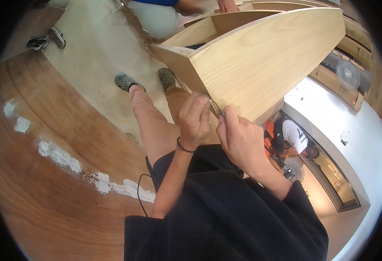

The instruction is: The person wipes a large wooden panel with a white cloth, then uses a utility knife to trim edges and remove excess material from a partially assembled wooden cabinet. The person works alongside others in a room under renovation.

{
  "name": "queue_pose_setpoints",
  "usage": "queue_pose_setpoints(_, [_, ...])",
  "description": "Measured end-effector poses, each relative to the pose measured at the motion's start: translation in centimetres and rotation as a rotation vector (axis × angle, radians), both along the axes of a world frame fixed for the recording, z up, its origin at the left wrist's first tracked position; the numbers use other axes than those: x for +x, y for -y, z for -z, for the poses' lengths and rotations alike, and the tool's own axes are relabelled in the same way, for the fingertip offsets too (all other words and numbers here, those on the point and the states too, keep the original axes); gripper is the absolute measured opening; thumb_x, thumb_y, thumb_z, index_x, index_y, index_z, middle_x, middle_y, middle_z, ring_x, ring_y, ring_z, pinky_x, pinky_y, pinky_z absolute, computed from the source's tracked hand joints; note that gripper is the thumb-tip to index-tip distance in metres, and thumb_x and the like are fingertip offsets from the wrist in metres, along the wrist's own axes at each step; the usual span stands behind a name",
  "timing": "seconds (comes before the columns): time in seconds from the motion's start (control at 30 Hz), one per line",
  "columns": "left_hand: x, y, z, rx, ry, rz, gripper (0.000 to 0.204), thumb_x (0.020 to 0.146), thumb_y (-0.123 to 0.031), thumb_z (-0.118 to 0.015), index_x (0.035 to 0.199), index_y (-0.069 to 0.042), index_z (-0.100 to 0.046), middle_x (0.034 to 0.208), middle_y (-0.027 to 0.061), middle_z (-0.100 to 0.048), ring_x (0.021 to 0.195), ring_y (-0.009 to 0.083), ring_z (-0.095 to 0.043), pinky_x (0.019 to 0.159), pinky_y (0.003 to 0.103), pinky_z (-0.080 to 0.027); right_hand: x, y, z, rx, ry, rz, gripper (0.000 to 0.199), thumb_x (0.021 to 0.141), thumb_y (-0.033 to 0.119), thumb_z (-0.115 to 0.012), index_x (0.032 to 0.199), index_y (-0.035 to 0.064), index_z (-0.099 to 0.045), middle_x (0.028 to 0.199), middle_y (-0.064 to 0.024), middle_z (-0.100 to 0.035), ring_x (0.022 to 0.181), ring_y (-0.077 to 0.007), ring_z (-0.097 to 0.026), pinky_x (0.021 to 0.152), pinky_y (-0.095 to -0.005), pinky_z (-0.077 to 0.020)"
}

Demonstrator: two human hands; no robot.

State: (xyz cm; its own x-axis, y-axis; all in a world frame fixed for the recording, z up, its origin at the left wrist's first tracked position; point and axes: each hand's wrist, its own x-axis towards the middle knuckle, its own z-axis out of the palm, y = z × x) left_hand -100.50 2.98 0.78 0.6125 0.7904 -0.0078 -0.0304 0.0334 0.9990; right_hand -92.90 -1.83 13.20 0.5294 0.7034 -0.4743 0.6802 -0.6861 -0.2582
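Both of my hands are at the lower front edge of a pale wooden cabinet [269,48], which lies tilted with open compartments. My left hand [194,119], with a dark band round the wrist, is closed, fingertips pinched at the edge. Close to its right, my right hand [242,138] is also closed, thumb pressed against the bent fingers. Between the two sets of fingertips runs a short thin strip [216,107], pale with a dark side, along the cabinet's edge. Whether it is a blade or edging I cannot tell. The fingers hide its ends.
Beyond the cabinet another person's hand [228,5] rests on its far side, the knee [155,19] beside it. A curved brown wood panel [38,187] with white filler patches stands at left. Shoes [47,39] lie at far left. Cardboard boxes [354,37] and a fan [347,75] are at right.
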Motion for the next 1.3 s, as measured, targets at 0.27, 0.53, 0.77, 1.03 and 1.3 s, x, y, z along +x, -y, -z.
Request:
queue_pose_setpoints(0.27, [-0.1, -0.1, -0.1, 0.008, -0.01, 0.015, 0.001, 0.088, 0.002, -0.055, 0.088, 0.003, -0.056, 0.078, 0.0168, -0.054, 0.068, 0.0332, -0.054, 0.06, 0.038, -0.044, 0.1, -0.1, 0.0, -0.03, -0.015, 0.0, 0.014, 0.093, 0.015, -0.055, 0.09, 0.0039, -0.046, 0.057, -0.0158, -0.057, 0.052, -0.0359, -0.059, 0.045, -0.0448, -0.0446])
queue_pose_setpoints(0.53, [-0.2, -0.1, -0.3, -0.019, -0.009, 0.03, 0.003, 0.087, 0.002, -0.054, 0.09, 0.003, -0.055, 0.079, 0.0177, -0.053, 0.069, 0.0348, -0.055, 0.061, 0.039, -0.044, 0.4, -0.9, -0.5, -0.113, -0.012, -0.024, 0.014, 0.093, 0.015, -0.054, 0.091, 0.0037, -0.047, 0.058, -0.0164, -0.058, 0.052, -0.0366, -0.06, 0.046, -0.045, -0.046])
queue_pose_setpoints(0.77, [-0.4, 1.0, 0.5, -0.039, 0.0, 0.054, 0.001, 0.087, 0.003, -0.053, 0.087, 0.003, -0.054, 0.078, 0.0185, -0.052, 0.068, 0.0354, -0.054, 0.059, 0.039, -0.044, 0.3, -1.7, -0.4, -0.148, 0.026, -0.05, 0.015, 0.093, 0.016, -0.054, 0.092, 0.003, -0.047, 0.058, -0.0176, -0.058, 0.052, -0.0378, -0.06, 0.048, -0.0469, -0.046])
queue_pose_setpoints(1.03, [-0.6, 0.3, -0.2, -0.032, -0.013, 0.057, 0.004, 0.088, 0.002, -0.054, 0.092, 0.002, -0.057, 0.081, 0.0177, -0.054, 0.071, 0.0348, -0.057, 0.062, 0.039, -0.046, -0.1, 0.0, -1.8, 0.136, -0.092, 0.125, 0.012, 0.093, 0.014, -0.053, 0.089, 0.0032, -0.048, 0.06, -0.016, -0.056, 0.052, -0.035, -0.058, 0.048, -0.0428, -0.0441])
queue_pose_setpoints(1.3, [-0.7, 1.1, -1.5, 0.067, -0.086, -0.158, 0.023, 0.08, 0.007, -0.068, 0.101, -0.001, -0.065, 0.093, 0.012, -0.063, 0.081, 0.0261, -0.062, 0.072, 0.035, -0.051, 0.9, 3.7, -0.3, 0.191, -0.157, 0.3, 0.011, 0.093, 0.013, -0.053, 0.094, 0.002, -0.05, 0.059, -0.0174, -0.055, 0.053, -0.037, -0.057, 0.05, -0.043, -0.0425])
